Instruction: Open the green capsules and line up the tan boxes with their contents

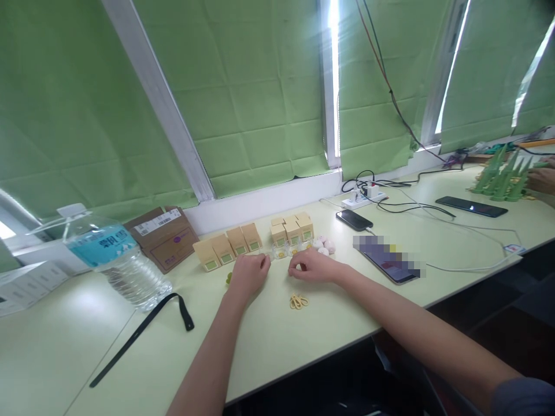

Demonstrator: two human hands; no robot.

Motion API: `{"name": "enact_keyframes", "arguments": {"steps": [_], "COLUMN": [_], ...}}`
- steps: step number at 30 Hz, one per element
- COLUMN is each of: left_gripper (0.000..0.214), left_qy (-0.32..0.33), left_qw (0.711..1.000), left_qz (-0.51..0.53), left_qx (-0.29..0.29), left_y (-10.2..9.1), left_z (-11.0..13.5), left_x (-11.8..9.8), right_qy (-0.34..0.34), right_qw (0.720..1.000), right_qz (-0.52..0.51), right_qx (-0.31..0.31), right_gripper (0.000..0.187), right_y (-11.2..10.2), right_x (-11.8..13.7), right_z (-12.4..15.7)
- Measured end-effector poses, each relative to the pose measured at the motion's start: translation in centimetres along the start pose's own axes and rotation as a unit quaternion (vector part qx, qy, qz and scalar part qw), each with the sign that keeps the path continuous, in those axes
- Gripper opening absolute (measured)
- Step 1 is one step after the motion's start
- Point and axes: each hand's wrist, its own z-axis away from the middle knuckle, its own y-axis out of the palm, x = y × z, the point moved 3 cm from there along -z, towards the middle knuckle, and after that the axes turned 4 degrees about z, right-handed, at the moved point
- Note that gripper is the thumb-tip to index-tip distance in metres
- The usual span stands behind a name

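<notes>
My left hand (pixel 251 271) rests on the table with its fingers curled in, and nothing shows between them. Beside it lies a small green piece (pixel 229 278), partly hidden by the hand. My right hand (pixel 315 266) is also curled on the table, thumb close to the fingers, with no object visible in it. Several small clear containers with yellow centres (pixel 281 253) stand just beyond the hands. Round pale pink and white pieces (pixel 329 247) lie by my right hand. Nearer to me is a bunch of yellow loop-shaped pieces (pixel 298 301).
Small tan cartons (pixel 240 241) stand in rows at the back. To the left are a water bottle (pixel 117 254), a cardboard box (pixel 167 237) and a black strap (pixel 143 329). Phones (pixel 354 219), cables and a power strip (pixel 363 198) lie right. Another person's hand (pixel 543 176) is beside green spiky pieces (pixel 503 179).
</notes>
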Motion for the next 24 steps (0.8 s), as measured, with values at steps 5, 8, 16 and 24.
{"name": "enact_keyframes", "arguments": {"steps": [5, 8, 16, 24], "left_gripper": [0.045, 0.04, 0.028, 0.016], "left_qy": [-0.036, -0.043, -0.012, -0.01], "left_qw": [0.999, 0.999, 0.998, 0.999], "left_qz": [-0.016, -0.012, 0.011, 0.028], "left_qx": [-0.013, -0.025, -0.054, -0.031], "left_y": [-0.4, -0.4, 1.0, 1.5], "left_z": [-0.1, -0.1, 0.1, 0.2], "left_x": [0.2, 0.3, 0.4, 0.3], "right_qy": [-0.001, -0.002, 0.013, 0.196], "right_qw": [1.0, 1.0, 0.999, 0.965], "right_qz": [0.001, 0.003, 0.013, 0.065], "right_qx": [-0.004, -0.002, -0.032, -0.163], "right_gripper": [0.019, 0.019, 0.02, 0.018], "right_y": [-0.1, -0.1, -0.3, -2.5], "right_x": [0.0, 0.0, -0.6, -4.2], "right_z": [0.0, 0.0, -0.1, 0.5]}}
